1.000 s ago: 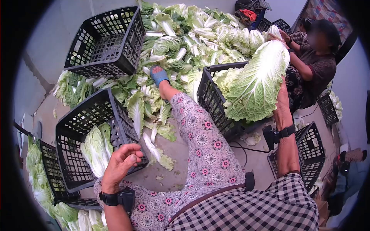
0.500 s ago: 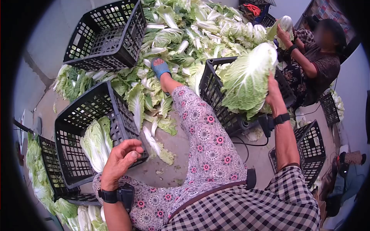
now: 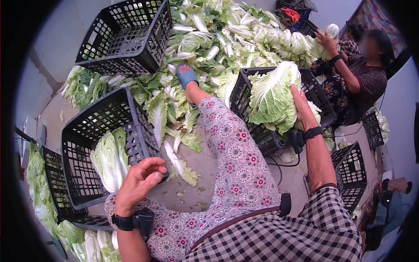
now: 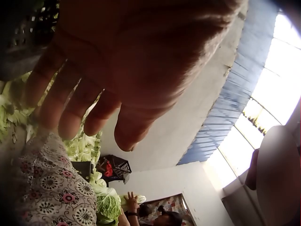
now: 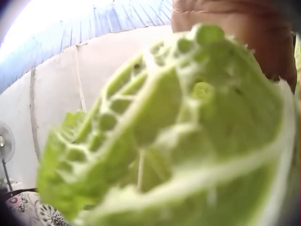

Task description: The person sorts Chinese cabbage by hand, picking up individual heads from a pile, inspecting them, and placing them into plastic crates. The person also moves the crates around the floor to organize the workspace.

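My right hand [image 3: 303,105] grips a napa cabbage [image 3: 274,99], pale-ribbed with crinkled green leaves, just over the crate [image 3: 242,97] between my knee and the other person. Seen from the right wrist, the cabbage [image 5: 169,141] fills most of the view and hides the fingers. My left hand [image 3: 140,181] hovers above my left thigh with nothing in it, its fingers loosely bent; the left wrist view shows the bare palm of this hand [image 4: 117,61]. Beside it, a long napa cabbage [image 3: 107,159] lies in a black crate [image 3: 128,97].
Cabbage leaves [image 3: 192,41] pile across the floor ahead, with a black crate [image 3: 152,52] tilted on them. Another person [image 3: 362,74] sits at the right, handling a cabbage [image 3: 327,43]. More crates [image 3: 349,168] and a cable [image 3: 279,166] lie on the right.
My right hand has brought the cabbage leftward and lower, closer over the crate. The left hand stays nearly still. The other person's cabbage has come more upright into view.
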Available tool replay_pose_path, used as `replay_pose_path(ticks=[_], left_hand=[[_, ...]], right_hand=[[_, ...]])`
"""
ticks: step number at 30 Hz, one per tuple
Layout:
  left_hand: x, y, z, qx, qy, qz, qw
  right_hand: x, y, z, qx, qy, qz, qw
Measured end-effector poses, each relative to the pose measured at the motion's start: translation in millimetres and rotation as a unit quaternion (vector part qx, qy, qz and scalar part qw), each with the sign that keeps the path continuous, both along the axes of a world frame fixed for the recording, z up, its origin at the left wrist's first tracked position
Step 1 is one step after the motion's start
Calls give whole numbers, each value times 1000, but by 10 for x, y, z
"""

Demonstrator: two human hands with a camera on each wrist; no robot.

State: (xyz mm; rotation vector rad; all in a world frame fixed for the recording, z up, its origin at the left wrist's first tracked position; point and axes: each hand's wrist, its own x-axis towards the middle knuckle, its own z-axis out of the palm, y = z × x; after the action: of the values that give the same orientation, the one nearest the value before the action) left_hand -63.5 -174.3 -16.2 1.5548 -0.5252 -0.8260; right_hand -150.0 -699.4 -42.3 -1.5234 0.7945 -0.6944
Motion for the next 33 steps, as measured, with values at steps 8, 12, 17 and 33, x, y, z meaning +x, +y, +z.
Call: replay_pose_path(ticks=[8,12,17,33], left_hand=[[19,-1,-26,5,-14,0,1000],[34,-14,-49,14,-17,-5,1000],[24,3,-57,10,1,4,1000],[124,132,-173,-27,-39,8,999]], right_hand=[[-181,458,614,-655,191,0,731],[34,546,582,-694,234,34,680],[203,182,-166,-545,238,96,798],[438,349,169,-607,260,158,735]])
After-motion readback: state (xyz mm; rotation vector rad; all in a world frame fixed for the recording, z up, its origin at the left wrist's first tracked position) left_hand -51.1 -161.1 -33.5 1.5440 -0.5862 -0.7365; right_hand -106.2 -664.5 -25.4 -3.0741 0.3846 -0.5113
